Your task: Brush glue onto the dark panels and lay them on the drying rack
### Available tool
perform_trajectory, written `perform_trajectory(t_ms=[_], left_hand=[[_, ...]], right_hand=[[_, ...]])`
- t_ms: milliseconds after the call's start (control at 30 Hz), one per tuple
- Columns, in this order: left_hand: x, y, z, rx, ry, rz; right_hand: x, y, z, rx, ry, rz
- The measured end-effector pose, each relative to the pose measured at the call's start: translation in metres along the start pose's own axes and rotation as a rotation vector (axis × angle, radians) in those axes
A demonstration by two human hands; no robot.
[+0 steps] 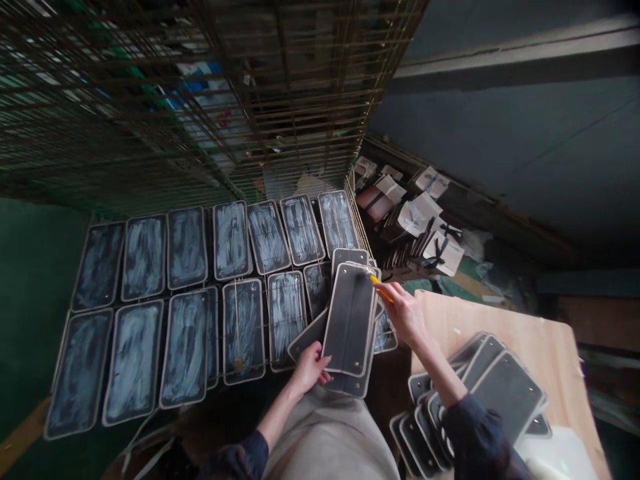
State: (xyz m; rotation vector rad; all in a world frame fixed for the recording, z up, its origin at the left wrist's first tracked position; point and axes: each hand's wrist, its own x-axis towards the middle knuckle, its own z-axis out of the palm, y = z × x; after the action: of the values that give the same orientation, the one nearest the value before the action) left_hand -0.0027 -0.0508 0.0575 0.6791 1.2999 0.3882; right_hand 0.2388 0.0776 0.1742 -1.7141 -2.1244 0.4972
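Near my lap, a small stack of dark rectangular panels with rounded pale edges and small metal studs lies fanned out, the top panel (349,320) facing up with a faint crease down its length. My left hand (311,369) is closed on the lower left edge of this stack, thumb on top. A slim yellow-handled brush (381,288) is pinched in my right hand (403,312), its tip at the top panel's upper right corner. The top panel looks mostly bare and dark, without the white smears seen on other panels.
Two rows of similar panels (134,360), streaked white, lie on a wire rack (264,323) to the left. More dark panels (507,393) are piled on a wooden table (545,333) at right. A wire cage (300,87) rises ahead; bundled pieces (417,213) sit beyond it.
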Motion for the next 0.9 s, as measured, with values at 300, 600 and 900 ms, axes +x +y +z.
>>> perform_trajectory(t_ms=[300,600,900], left_hand=[[-0.006,0.009,-0.001,-0.147,0.002,-0.052],[-0.006,0.005,-0.007,-0.189,-0.032,-0.056],[-0.009,0.0,-0.016,-0.236,-0.087,-0.035]], right_hand=[[-0.052,-0.016,0.01,-0.156,-0.172,-0.01],[-0.125,-0.075,0.01,-0.042,-0.468,0.024],[-0.074,-0.071,0.025,0.39,-0.455,0.064]])
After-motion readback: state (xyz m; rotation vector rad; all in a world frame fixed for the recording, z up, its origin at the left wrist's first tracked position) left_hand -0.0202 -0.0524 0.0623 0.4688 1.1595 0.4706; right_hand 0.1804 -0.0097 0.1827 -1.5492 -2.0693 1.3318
